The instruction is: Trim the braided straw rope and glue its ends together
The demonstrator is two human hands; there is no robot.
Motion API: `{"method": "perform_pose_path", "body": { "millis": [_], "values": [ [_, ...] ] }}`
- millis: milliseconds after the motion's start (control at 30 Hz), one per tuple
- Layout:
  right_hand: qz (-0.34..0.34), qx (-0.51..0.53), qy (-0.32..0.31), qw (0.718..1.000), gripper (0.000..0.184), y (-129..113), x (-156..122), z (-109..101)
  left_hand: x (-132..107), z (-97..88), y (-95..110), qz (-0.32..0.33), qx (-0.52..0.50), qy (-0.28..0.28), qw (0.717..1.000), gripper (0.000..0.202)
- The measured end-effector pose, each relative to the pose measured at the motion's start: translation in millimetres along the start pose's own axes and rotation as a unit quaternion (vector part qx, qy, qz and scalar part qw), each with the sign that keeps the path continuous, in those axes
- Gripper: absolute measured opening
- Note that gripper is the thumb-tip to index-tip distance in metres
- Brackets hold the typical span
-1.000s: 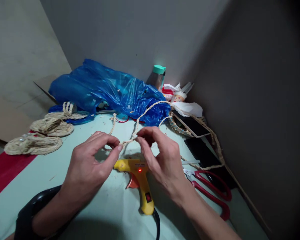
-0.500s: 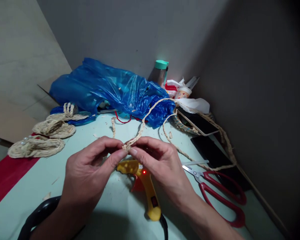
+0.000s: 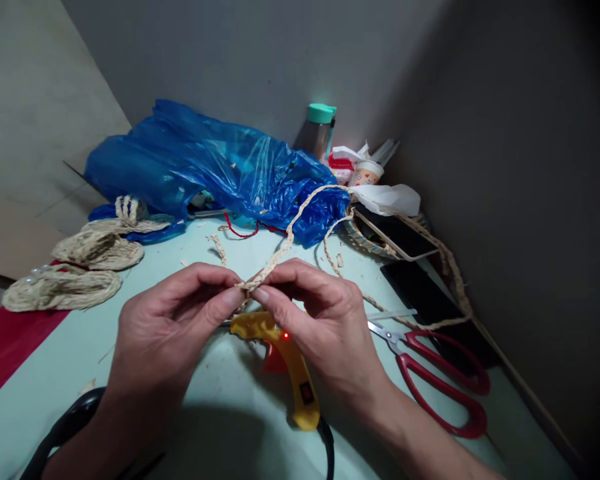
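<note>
A pale braided straw cord runs from my fingertips up and back over a blue bag. My left hand pinches its end between thumb and forefinger. Close beside it, my right hand pinches the same end, thumb tips almost meeting. The very tip of the cord is partly hidden by the fingers. Under my hands a yellow hot glue gun lies on the table, its red light on and its trigger red. To the right of my right hand lie scissors with red handles, blades partly spread.
Woven straw slippers lie at the left. A blue plastic bag fills the back, near a bottle with a green lid and a paper cup. Dark flat devices lie at the right by the wall.
The cord's end has been turned slightly between my fingertips, both hands still pinching it. The whole view has shifted a little, so things sit slightly higher and further left.
</note>
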State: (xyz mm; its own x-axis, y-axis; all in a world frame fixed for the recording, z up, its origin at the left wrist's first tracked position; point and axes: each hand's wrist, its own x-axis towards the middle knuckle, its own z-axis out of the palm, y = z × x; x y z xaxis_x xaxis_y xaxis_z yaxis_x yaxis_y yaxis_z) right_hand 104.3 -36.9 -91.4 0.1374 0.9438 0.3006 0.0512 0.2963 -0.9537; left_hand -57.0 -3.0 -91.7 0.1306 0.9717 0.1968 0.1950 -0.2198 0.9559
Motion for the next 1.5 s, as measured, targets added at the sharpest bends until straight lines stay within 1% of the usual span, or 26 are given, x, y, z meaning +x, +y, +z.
{"method": "perform_pose_path", "body": {
  "millis": [100,167,233,333,433,500,567,667,733,900,1033,1133,1267,1400,1500],
  "values": [
    [-0.054,-0.04,-0.008,0.998,0.007,0,0,-2,1,2.4,-2,-0.022,-0.042,0.002,0.999,0.008],
    [-0.069,-0.046,-0.014,0.996,0.007,1,1,-4,2,4.9,-2,-0.033,-0.069,0.006,0.997,0.007],
    [-0.069,-0.043,-0.021,0.996,0.009,1,1,-5,1,6.7,-2,-0.039,-0.081,0.01,0.996,0.007],
    [-0.041,-0.012,-0.023,0.999,0.009,0,2,-4,-1,6.9,0,-0.04,-0.077,0.011,0.996,0.008],
    [0.026,0.068,-0.012,0.997,0.007,-1,2,-1,-2,6.3,2,-0.034,-0.068,0.016,0.997,0.008],
    [0.068,0.128,-0.01,0.989,0.012,-1,2,2,-3,6.5,3,-0.027,-0.059,0.021,0.998,0.008],
    [0.091,0.172,-0.001,0.981,0.019,0,2,4,-3,6.9,4,-0.019,-0.049,0.025,0.998,0.009],
    [0.108,0.213,0.021,0.971,0.033,1,2,5,-3,6.8,4,-0.007,-0.033,0.024,0.999,0.009],
    [0.103,0.216,0.028,0.971,0.037,1,2,6,-4,6.2,4,0.004,-0.014,0.021,1.0,0.008],
    [0.051,0.129,0.028,0.99,0.031,0,1,6,-5,4.7,1,0.071,0.078,0.036,0.994,0.008],
    [0.029,0.088,0.032,0.995,0.027,2,0,7,-6,5.3,0,0.106,0.129,0.049,0.985,0.009],
    [0.019,0.063,0.041,0.997,0.025,3,-3,9,-7,7.1,1,0.095,0.141,0.041,0.985,0.008],
    [0.013,-0.001,0.028,1.0,0.025,4,-7,11,-11,9.5,3,0.065,0.153,0.049,0.985,0.009],
    [-0.025,-0.073,0.024,0.997,0.026,2,-8,11,-14,11.8,2,0.087,0.172,0.079,0.978,0.011],
    [-0.041,-0.098,0.019,0.994,0.028,0,-8,10,-14,13.6,1,0.097,0.178,0.086,0.975,0.011]
  ]
}}
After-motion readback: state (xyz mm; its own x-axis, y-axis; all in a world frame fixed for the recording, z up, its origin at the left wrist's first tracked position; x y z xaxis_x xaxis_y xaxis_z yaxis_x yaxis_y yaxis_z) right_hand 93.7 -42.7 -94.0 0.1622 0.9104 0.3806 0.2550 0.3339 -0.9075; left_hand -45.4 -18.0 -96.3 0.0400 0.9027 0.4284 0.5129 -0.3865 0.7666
